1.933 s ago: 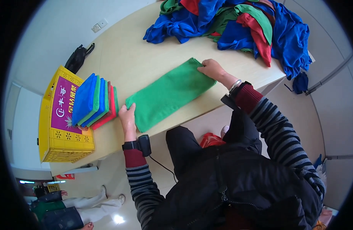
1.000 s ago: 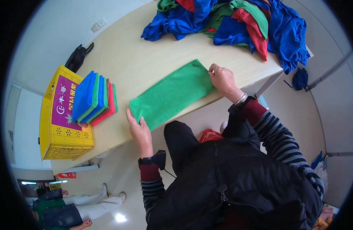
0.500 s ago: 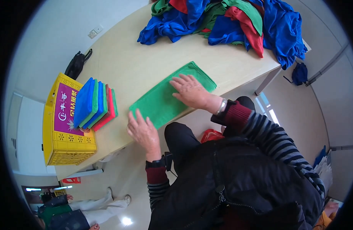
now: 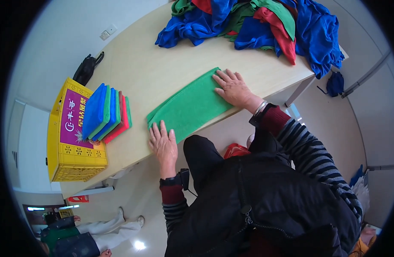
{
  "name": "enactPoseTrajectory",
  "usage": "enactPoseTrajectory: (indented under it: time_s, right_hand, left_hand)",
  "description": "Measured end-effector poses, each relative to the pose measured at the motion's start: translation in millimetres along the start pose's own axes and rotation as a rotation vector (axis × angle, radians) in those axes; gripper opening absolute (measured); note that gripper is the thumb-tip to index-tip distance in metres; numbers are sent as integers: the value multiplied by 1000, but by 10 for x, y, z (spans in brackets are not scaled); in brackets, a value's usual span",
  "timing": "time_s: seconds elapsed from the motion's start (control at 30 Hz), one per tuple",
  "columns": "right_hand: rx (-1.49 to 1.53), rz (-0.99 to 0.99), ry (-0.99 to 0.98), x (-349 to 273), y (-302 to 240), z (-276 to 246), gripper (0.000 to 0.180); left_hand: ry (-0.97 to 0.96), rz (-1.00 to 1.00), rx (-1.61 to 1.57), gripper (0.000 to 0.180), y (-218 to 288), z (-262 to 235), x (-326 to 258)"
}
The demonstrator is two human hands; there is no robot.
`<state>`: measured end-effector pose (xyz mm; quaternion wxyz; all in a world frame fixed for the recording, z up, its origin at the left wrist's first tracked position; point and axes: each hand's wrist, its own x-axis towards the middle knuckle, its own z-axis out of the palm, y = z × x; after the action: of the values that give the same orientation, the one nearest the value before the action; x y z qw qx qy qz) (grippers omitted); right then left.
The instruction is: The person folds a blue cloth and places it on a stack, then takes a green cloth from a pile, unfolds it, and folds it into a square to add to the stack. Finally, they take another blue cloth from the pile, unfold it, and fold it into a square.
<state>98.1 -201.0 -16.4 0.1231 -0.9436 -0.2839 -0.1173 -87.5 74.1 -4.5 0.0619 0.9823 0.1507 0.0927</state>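
Observation:
A green cloth (image 4: 190, 103), folded into a long strip, lies slantwise on the table near its front edge. My left hand (image 4: 163, 144) rests on its lower left end, fingers stretched out and a little apart. On the upper right end lies my right hand (image 4: 234, 88), flat with the fingers spread. Neither hand grips the cloth. To the left of the cloth, folded cloths (image 4: 106, 112) in blue, green and red lean in a stack against a yellow box.
The yellow box (image 4: 79, 160) with a purple panel stands at the table's left end. Behind it lies a black bag (image 4: 86, 70). A loose heap of blue, red and green cloths (image 4: 248, 32) covers the far right. Another person (image 4: 72, 235) is at the lower left.
My right hand has slid from the middle of the green cloth to its upper right end. My left hand has moved slightly right, onto the lower left end.

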Motion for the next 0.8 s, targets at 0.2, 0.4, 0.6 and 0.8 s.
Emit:
enactPoseTrajectory:
  time_s: [0.2,0.4,0.6,0.8]
  right_hand:
    - [-297,-68,0,22,-437,-156,58]
    - [102,-237,-120,161,-991,0,58]
    - [22,-113,-96,261,-433,35,60]
    - [0,50,-28,218,-56,56,59]
  left_hand:
    - [-14,-69,270,55,30,-57,101]
    - [-6,264,-13,56,129,132,572]
    - [-17,27,60,57,-52,175,561]
    - [96,-87,115,57,-166,152,440]
